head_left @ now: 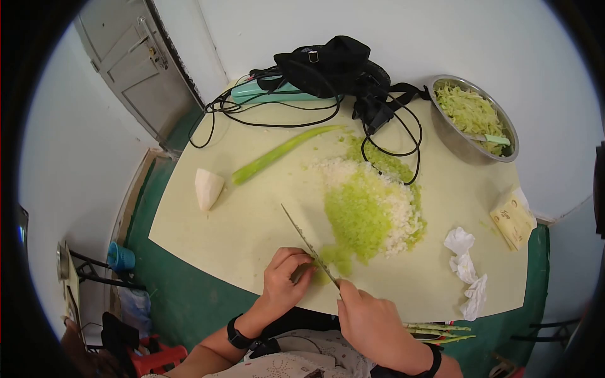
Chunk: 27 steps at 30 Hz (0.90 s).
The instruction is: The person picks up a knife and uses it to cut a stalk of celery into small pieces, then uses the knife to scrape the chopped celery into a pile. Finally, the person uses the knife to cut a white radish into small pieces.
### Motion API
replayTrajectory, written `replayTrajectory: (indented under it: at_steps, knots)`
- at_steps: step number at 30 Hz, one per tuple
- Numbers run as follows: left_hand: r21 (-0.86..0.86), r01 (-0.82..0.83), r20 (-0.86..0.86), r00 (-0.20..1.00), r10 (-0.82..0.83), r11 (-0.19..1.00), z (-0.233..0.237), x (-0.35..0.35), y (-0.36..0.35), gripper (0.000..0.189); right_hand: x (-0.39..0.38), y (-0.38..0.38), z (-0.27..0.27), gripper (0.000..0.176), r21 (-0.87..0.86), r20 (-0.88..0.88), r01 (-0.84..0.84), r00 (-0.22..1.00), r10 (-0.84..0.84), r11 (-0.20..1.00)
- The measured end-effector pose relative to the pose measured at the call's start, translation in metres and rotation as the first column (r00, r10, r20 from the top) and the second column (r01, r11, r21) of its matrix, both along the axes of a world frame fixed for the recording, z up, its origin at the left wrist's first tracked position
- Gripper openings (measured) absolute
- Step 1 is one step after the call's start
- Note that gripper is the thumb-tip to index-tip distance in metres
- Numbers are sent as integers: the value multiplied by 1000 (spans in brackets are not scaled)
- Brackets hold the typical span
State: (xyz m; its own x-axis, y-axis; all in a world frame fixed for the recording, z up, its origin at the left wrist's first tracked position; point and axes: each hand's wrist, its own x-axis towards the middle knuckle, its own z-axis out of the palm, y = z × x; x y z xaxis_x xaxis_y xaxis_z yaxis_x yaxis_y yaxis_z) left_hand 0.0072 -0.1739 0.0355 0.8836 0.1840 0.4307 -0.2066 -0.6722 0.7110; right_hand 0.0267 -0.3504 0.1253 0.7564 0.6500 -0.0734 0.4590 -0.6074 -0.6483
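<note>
My right hand (368, 315) is wrapped round the handle of a knife (304, 238), whose blade points up and to the left over the table. My left hand (287, 277) is beside the blade with its fingers bent round a small dark green piece (301, 272). Just right of the blade lies a heap of chopped light green bits (356, 217), with chopped white bits (403, 223) along its right side. A long peeled green stalk (277, 155) lies farther back, and a white peeled chunk (208, 188) is at the left.
A steel bowl (441, 129) of green shreds, with a green-handled tool inside, stands back right. A black bag (334, 63) and cables lie at the back. Crumpled tissues (464, 268) and a tissue pack (513, 220) are at the right of the table (246, 246).
</note>
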Motion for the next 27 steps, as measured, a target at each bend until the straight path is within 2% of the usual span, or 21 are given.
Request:
replayTrajectory:
  at_steps: [3,6,15,18,24,27]
  knots:
    - [30,6,27,1000,-7,1000,-2,0,0,22,-14,-6,-12,28,-30,145,-19,989,23,999]
    - [44,2,27,1000,-3,999,-4,-1,1,22,-19,-10,-11,29,-42,198,-16,980,24,999]
    - [74,9,21,1000,-11,997,-1,0,0,24,-17,-6,-11,29,-83,170,-27,985,41,996]
    - [77,9,27,1000,-11,997,2,0,-1,23,-4,4,-1,17,-177,-25,-51,999,47,983]
    - [66,19,46,999,-22,998,-1,1,0,22,6,8,-29,19,-108,20,-73,997,75,992]
    - [-4,-1,-5,1000,1,1000,-3,-1,1,20,5,4,-32,17,-34,45,-27,999,28,999]
